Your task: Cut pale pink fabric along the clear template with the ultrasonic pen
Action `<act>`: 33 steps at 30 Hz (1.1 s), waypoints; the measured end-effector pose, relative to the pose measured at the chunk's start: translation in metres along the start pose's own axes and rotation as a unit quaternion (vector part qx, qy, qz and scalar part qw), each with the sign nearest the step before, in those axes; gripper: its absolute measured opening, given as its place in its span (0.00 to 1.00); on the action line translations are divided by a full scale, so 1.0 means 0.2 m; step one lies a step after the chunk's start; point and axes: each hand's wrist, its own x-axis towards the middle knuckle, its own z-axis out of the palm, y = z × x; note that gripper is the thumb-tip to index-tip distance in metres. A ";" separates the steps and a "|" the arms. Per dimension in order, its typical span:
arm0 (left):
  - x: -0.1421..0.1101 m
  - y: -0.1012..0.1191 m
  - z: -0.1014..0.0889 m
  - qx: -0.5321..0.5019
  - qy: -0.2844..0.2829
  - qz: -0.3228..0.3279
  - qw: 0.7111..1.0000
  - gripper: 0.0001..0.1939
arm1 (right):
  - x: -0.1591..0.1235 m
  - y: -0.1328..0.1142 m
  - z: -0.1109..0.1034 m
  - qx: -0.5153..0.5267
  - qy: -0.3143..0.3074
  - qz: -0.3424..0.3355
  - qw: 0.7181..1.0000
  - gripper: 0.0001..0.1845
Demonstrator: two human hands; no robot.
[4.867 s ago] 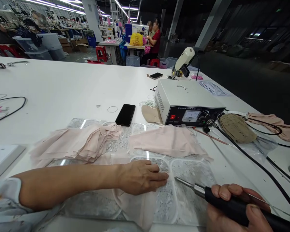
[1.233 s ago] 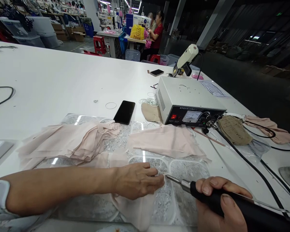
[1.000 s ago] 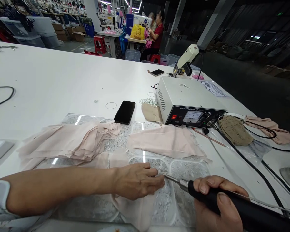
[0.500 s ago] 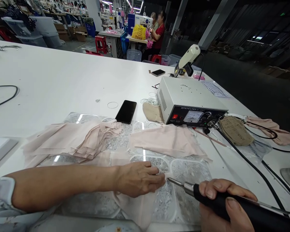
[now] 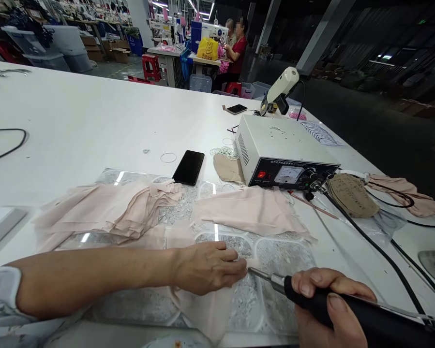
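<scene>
Firm wrapped grip, right hand (image 5: 331,305): black-handled probe (image 5: 377,314), steel tip (image 5: 260,274) aimed leftward; held behind the metal, presumably for control. Left hand (image 5: 206,268): palm down over pale pink fabric piece (image 5: 204,309), apparently steadying it; whether it pinches cannot be told. Fabric piece: on clear patterned mat (image 5: 284,256), likely protecting the table (image 5: 75,116). Fabric stack (image 5: 94,212): beyond left forearm (image 5: 123,270), probably for easy reach. Versus five seconds earlier: tip closer to left fingertips (image 5: 243,265), which are more curled.
</scene>
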 end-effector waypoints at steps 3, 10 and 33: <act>0.00 0.00 0.01 -0.005 0.001 -0.001 1.000 0.16 | 0.00 0.00 0.00 -0.001 0.011 -0.004 1.000 0.07; 0.00 -0.01 0.00 -0.031 0.004 -0.001 1.000 0.17 | 0.02 -0.02 0.00 0.018 0.061 -0.015 0.998 0.06; -0.10 0.08 -0.05 -0.036 0.014 -0.031 0.999 0.14 | 0.01 -0.01 0.04 0.027 0.021 0.007 0.999 0.08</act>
